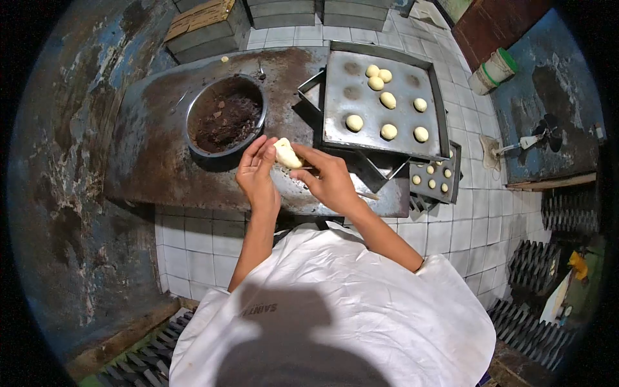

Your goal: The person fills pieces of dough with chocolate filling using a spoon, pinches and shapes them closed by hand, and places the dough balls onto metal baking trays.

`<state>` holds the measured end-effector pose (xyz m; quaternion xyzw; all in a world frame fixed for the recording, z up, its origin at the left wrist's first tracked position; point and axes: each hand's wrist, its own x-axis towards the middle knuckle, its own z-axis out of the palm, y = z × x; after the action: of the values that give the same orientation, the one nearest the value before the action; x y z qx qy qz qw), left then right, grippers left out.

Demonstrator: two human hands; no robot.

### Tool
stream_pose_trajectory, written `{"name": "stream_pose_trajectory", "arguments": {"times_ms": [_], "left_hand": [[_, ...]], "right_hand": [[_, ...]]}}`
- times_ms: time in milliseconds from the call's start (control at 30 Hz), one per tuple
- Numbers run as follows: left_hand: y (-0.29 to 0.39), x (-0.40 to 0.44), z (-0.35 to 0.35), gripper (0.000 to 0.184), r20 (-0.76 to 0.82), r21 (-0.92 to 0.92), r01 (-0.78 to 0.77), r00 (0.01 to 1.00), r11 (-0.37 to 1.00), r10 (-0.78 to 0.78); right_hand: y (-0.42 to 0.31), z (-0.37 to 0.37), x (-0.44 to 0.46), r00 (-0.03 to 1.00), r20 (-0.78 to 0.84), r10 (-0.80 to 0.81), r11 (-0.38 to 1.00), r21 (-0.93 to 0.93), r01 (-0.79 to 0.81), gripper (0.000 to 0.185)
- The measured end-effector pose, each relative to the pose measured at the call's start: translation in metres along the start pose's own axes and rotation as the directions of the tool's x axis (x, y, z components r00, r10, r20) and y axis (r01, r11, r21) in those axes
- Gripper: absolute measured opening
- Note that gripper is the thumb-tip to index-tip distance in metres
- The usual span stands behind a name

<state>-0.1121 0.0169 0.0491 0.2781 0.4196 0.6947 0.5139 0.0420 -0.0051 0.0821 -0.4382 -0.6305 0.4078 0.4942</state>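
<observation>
A pale yellow piece of dough (287,155) is held up between my two hands at the table's near edge. My left hand (258,173) has its fingers curled around the dough's left side. From the right, my right hand (327,177) grips the dough with fingers and thumb. Just behind my left hand stands a round metal bowl (193,138) of dark brown crumbly filling (222,122). To the right lies a metal baking tray (361,64) with several round dough balls (388,131), three of them clustered near its far side.
The brown-stained table (151,122) carries the bowl and stacked trays. A lower tray (433,174) with small dough balls sits at right. A stick-like tool (369,195) lies near my right wrist. Grey boxes (209,29) stand behind; a green-lidded bucket (500,64) is far right.
</observation>
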Motion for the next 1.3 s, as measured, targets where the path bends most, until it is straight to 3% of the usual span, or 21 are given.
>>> {"name": "stream_pose_trajectory", "arguments": {"times_ms": [67, 133, 200, 267, 300, 333, 433, 467, 533, 567, 667, 733, 800, 833, 867, 933, 1000, 1033, 1067, 1133, 1300], "left_hand": [[0.006, 0.004, -0.004, 0.035, 0.056, -0.06, -0.002, 0.998, 0.998, 0.005], [0.027, 0.006, -0.001, 0.038, 0.218, -0.207, 0.113, 0.974, 0.972, -0.067], [0.045, 0.011, -0.01, 0.044, 0.331, -0.234, 0.145, 0.942, 0.961, -0.062], [0.058, 0.016, -0.02, 0.038, 0.609, -0.191, 0.127, 0.793, 0.973, 0.016], [0.059, 0.025, -0.025, 0.036, 0.697, -0.161, 0.07, 0.714, 0.985, 0.063], [0.06, 0.023, -0.028, 0.036, 0.702, -0.165, 0.08, 0.709, 0.983, 0.06], [0.066, 0.014, -0.014, 0.038, 0.364, -0.262, 0.12, 0.931, 0.958, -0.017], [0.064, 0.019, -0.024, 0.038, 0.371, -0.263, 0.129, 0.928, 0.956, -0.023], [0.052, 0.033, -0.049, 0.029, 0.343, -0.201, 0.421, 0.876, 0.885, -0.339], [0.047, 0.035, -0.056, 0.024, 0.277, -0.206, 0.452, 0.878, 0.868, -0.391], [0.037, 0.039, -0.065, 0.023, 0.311, -0.276, 0.354, 0.912, 0.894, -0.266], [0.044, 0.041, -0.066, 0.023, 0.386, -0.261, 0.326, 0.898, 0.909, -0.211], [0.055, 0.045, -0.069, 0.024, 0.452, -0.248, 0.289, 0.879, 0.924, -0.154], [0.06, 0.049, -0.071, 0.027, 0.574, -0.223, 0.251, 0.815, 0.942, -0.081], [0.063, 0.052, -0.073, 0.03, 0.685, -0.206, 0.208, 0.729, 0.956, -0.011], [0.073, 0.049, -0.068, 0.039, 0.738, -0.21, 0.265, 0.674, 0.941, -0.026], [0.084, 0.037, -0.058, 0.042, 0.54, -0.237, 0.303, 0.831, 0.923, -0.134], [0.078, 0.04, -0.058, 0.038, 0.462, -0.24, 0.332, 0.866, 0.912, -0.194], [0.071, 0.043, -0.067, 0.038, 0.462, -0.242, 0.333, 0.866, 0.911, -0.194], [0.062, 0.051, -0.091, 0.033, 0.416, -0.047, 0.612, 0.731, 0.79, -0.541], [0.059, 0.042, -0.088, 0.028, 0.32, -0.067, 0.491, 0.835, 0.868, -0.448]], "right_hand": [[0.006, 0.018, 0.004, 0.997, 0.061, -0.046, 0.974, -0.219, 0.058, 0.042], [-0.004, 0.022, 0.015, 0.991, 0.096, -0.095, 0.955, -0.274, 0.118, 0.041], [-0.02, 0.023, 0.026, 0.998, 0.057, -0.001, 0.974, -0.228, 0.014, 0.039], [-0.027, 0.034, 0.034, 0.999, -0.04, 0.012, 0.994, -0.113, -0.017, 0.034], [-0.029, 0.04, 0.037, 0.992, 0.003, 0.123, 0.98, 0.156, -0.122, 0.027], [-0.03, 0.045, 0.039, 0.973, 0.07, 0.218, 0.884, 0.408, -0.228, 0.022], [-0.014, 0.053, 0.04, 0.965, 0.062, 0.255, 0.915, 0.306, -0.262, 0.023], [-0.013, 0.057, 0.038, 0.944, 0.004, 0.33, 0.913, 0.25, -0.321, 0.026], [-0.006, 0.076, 0.037, 0.957, -0.07, 0.28, 0.945, 0.198, -0.262, 0.024], [-0.014, 0.087, 0.035, 0.977, -0.129, 0.167, 0.981, 0.121, -0.151, 0.023], [-0.023, 0.096, 0.028, 0.986, -0.156, 0.052, 0.984, -0.162, -0.078, 0.022], [-0.023, 0.099, 0.028, 0.978, -0.197, -0.074, 0.887, -0.462, -0.026, 0.023], [-0.028, 0.1, 0.033, 0.97, -0.21, -0.123, 0.872, -0.49, 0.004, 0.017], [-0.03, 0.1, 0.036, 0.97, -0.215, 0.114, 0.984, -0.108, -0.139, 0.012], [-0.031, 0.1, 0.037, 0.936, -0.129, 0.327, 0.917, 0.284, -0.281, 0.008], [-0.032, 0.097, 0.036, 0.932, -0.028, 0.361, 0.848, 0.426, -0.315, 0.009], [-0.037, 0.097, 0.036, 0.923, -0.033, 0.383, 0.892, 0.274, -0.361, 0.014], [-0.03, 0.101, 0.034, 0.952, -0.113, 0.284, 0.954, 0.133, -0.269, 0.017], [-0.028, 0.104, 0.032, 0.952, -0.113, 0.285, 0.954, 0.131, -0.27, 0.017], [-0.025, 0.11, 0.029, 0.977, -0.202, 0.067, 0.977, -0.186, -0.106, 0.026], [-0.017, 0.123, 0.02, 0.983, -0.134, -0.121, 0.849, -0.527, 0.033, 0.034]]}}
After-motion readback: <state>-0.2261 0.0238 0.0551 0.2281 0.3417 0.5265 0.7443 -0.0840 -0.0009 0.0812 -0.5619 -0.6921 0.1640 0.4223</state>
